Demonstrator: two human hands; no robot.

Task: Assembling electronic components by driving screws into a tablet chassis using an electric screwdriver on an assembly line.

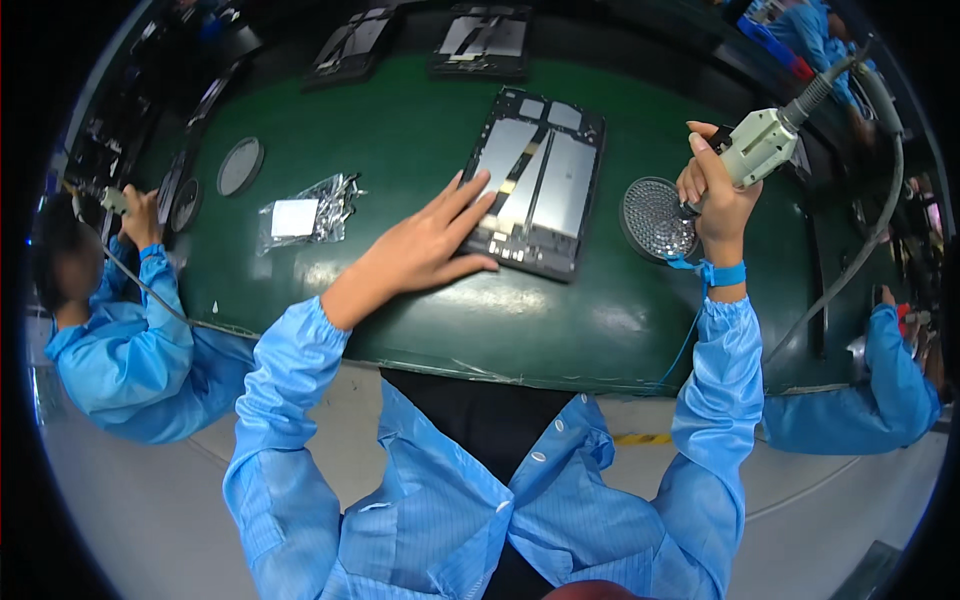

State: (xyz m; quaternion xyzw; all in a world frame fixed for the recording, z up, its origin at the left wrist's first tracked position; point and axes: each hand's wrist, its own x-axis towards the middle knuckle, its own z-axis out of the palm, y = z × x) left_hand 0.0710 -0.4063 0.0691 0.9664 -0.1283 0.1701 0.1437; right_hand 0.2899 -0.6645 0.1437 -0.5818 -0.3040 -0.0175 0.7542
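Note:
An opened tablet [565,185] lies on the green bench mat in front of me, its silver battery plates and a dark ribbon strip showing. My left hand [425,243] rests flat with fingers stretched over the tablet's lower left edge. In my right hand [718,200] is a pale electric screwdriver [757,148], gripped with the fingers wrapped round it. Its lower end points down at a round, dimpled screw tray [655,215] right of the tablet; the tip is hard to make out. A blue wrist strap [727,274] circles my right wrist.
A clear bag with a white label [295,217] and a round grey dish [241,166] lie to the left. Two more opened tablets [482,40] sit at the back. The screwdriver's grey cable [890,215] hangs at the right. Co-workers in blue sit on both sides.

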